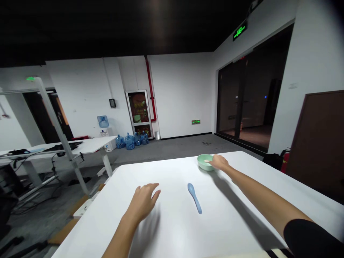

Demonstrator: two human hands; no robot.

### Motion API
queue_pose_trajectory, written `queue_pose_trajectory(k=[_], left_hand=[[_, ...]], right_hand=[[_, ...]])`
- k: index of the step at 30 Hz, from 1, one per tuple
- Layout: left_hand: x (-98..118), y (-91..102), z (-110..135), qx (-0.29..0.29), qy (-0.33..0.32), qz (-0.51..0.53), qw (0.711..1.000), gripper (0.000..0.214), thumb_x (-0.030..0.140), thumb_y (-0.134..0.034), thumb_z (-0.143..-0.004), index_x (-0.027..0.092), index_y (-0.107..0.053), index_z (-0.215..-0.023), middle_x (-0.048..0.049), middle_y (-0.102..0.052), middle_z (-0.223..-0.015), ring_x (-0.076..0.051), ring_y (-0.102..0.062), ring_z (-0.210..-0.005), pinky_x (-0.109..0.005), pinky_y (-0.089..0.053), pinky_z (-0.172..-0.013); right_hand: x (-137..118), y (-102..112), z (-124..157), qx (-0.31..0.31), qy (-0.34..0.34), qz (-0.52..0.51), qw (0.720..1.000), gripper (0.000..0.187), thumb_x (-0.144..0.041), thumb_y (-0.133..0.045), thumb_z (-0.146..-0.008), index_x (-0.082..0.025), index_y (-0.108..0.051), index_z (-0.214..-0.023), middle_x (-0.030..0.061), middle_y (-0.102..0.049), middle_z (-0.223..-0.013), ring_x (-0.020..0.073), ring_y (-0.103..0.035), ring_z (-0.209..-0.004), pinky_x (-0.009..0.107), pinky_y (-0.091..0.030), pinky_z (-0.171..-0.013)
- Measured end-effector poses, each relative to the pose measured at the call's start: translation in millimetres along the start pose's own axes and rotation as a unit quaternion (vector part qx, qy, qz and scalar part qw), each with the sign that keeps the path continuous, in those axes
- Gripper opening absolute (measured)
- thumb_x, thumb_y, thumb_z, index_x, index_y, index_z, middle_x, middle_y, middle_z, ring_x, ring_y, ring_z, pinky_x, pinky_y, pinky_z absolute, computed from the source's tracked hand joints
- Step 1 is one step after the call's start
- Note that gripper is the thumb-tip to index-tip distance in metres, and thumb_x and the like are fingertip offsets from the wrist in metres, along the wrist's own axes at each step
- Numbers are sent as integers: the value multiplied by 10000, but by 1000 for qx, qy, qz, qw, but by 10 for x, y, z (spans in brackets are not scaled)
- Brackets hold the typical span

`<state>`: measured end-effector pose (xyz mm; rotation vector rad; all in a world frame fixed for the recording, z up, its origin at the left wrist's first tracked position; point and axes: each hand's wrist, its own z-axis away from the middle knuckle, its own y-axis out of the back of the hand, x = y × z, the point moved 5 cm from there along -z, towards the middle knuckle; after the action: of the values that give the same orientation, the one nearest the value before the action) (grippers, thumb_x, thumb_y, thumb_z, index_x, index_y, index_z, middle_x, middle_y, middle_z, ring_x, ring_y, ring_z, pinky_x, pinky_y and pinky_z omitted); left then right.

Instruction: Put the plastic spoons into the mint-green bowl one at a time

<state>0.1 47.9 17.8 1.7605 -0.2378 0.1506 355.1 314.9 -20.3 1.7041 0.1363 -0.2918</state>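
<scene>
pale green bowl (203, 162), powder blue spoon (195, 197), white tabletop (163, 175), black sleeve (309, 238), red fire extinguisher (285, 161)

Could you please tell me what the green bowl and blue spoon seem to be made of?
The mint-green bowl looks like matte plastic, opaque with only a soft sheen. The blue spoon looks alike, smooth and thick-bodied, though ceramic remains possible.

Head-worn camera — looking forward and down.
</scene>
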Motion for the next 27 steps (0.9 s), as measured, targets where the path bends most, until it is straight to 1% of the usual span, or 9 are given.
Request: queue_pose_trajectory(k=[3,8,11,14,17,20,22,25,27], left_hand=[[2,0,-12,-3,6,2,1000,451,427,-337,-955,264,-578,-1300,-41,-618,-1335,-242,-556,-1229,-406,-391,-1044],[7,13,-17,-2,15,2,1000,451,432,-334,-955,275,-578,-1300,-30,-617,-1336,-245,-551,-1236,-412,-384,-1052],[5,16,-19,-3,17,3,1000,452,442,-341,-955,271,-583,-1296,-35,-618,-1335,-243,-554,-1235,-398,-392,-1040],[-9,3,-25,-4,15,1,1000,457,460,-352,-952,264,-582,-1295,-41,-618,-1335,-241,-557,-1236,-382,-402,-1024],[-27,-18,-29,-3,10,-3,1000,471,477,-356,-949,255,-577,-1301,-48,-616,-1336,-247,-554,-1242,-378,-412,-1013],[-24,-19,-25,1,6,-9,1000,474,478,-355,-947,251,-578,-1298,-53,-621,-1330,-246,-559,-1236,-374,-413,-1011],[-9,-10,-18,-1,4,-14,1000,474,470,-350,-947,245,-577,-1297,-56,-621,-1330,-246,-559,-1234,-378,-412,-1014],[16,7,-8,-6,1,-22,1000,483,457,-344,-946,220,-572,-1300,-67,-614,-1337,-252,-554,-1237,-394,-413,-1015],[21,12,-5,-5,-2,-28,1000,486,452,-341,-945,212,-569,-1301,-71,-612,-1339,-253,-555,-1235,-397,-416,-1012]], right_hand=[[20,-114,-78,-14,0,3,1000,557,-550,-632,-756,-128,-656,-1119,198,-664,-1101,306,-647,-998,328,-485,-727],[75,-233,-189,-42,4,12,999,508,-450,-644,-741,-147,-642,-1149,170,-659,-1138,296,-645,-1000,318,-483,-714],[91,-256,-216,-59,9,11,998,518,-467,-619,-752,-152,-636,-1164,167,-651,-1160,291,-640,-1008,319,-478,-719],[87,-203,-170,-58,16,8,998,502,-517,-544,-799,-152,-658,-1124,164,-652,-1152,296,-639,-1003,327,-473,-719],[86,-52,-25,-38,21,3,999,485,-528,-447,-854,-153,-697,-1032,165,-669,-1098,300,-646,-972,330,-464,-700],[105,159,209,-12,39,-7,999,515,-545,-389,-883,-159,-721,-962,165,-688,-1039,305,-649,-965,337,-457,-719],[137,302,397,6,61,-19,998,534,-565,-391,-885,-165,-715,-1026,160,-692,-1061,311,-638,-1009,343,-454,-766],[212,469,704,21,105,-44,993,596,-592,-429,-871,-155,-644,-1215,156,-651,-1215,313,-588,-1132,347,-440,-875],[267,532,914,16,139,-62,988,640,-605,-448,-864,-147,-601,-1284,150,-609,-1298,308,-545,-1202,344,-418,-946]])
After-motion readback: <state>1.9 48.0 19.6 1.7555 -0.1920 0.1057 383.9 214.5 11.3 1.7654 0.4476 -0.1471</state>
